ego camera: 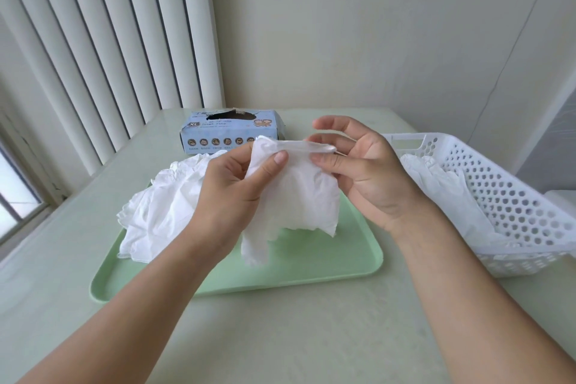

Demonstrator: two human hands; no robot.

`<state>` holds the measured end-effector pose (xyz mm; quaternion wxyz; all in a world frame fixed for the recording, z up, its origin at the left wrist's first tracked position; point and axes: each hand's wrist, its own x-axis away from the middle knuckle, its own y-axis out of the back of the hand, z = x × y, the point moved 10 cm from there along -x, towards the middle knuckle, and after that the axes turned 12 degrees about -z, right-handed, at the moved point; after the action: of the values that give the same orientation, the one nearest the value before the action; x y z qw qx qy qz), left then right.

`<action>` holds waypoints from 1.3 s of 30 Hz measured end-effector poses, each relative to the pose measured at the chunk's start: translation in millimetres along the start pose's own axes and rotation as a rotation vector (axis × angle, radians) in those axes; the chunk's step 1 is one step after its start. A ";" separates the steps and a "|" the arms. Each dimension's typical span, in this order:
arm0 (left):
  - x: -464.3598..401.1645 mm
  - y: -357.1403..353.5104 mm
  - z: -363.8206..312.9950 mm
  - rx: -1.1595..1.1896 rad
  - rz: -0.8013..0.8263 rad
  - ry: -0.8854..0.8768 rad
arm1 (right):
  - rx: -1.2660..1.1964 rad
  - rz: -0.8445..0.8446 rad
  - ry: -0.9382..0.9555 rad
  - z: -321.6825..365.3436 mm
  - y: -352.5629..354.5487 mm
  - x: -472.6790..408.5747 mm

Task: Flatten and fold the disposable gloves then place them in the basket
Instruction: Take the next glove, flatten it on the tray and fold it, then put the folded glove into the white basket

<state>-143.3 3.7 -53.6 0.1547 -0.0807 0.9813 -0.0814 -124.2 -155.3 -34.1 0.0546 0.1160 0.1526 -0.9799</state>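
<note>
A crumpled white disposable glove point(299, 199) hangs in the air above the green tray point(311, 268). My left hand point(237, 187) pinches its upper left edge between thumb and fingers. My right hand point(364, 165) pinches the cuff's upper right end, stretching the edge taut between both hands. A heap of loose white gloves point(156, 212) lies on the tray's left half. The white perforated basket point(511, 196) stands at the right with white gloves point(442, 181) lying inside it.
A light blue glove box point(230, 131) with a torn top opening stands behind the tray. The pale green table point(311, 337) meets vertical blinds at the left and a plain wall at the back.
</note>
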 end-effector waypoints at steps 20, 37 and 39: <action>-3.2 -127.6 -115.2 -0.078 0.233 -0.141 | 0.318 -0.098 -0.064 150.2 70.8 26.1; -114.2 -254.2 -101.3 -0.127 0.308 -0.082 | 0.574 -0.264 0.039 217.7 169.7 -77.9; -114.0 -256.5 -91.9 -0.113 0.340 -0.100 | 0.636 -0.243 0.084 213.2 175.9 -75.5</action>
<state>-31.1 -212.7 113.2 0.2099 0.0740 0.9749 0.0053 -71.0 -383.0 131.4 -0.1078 0.1484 -0.1455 -0.9722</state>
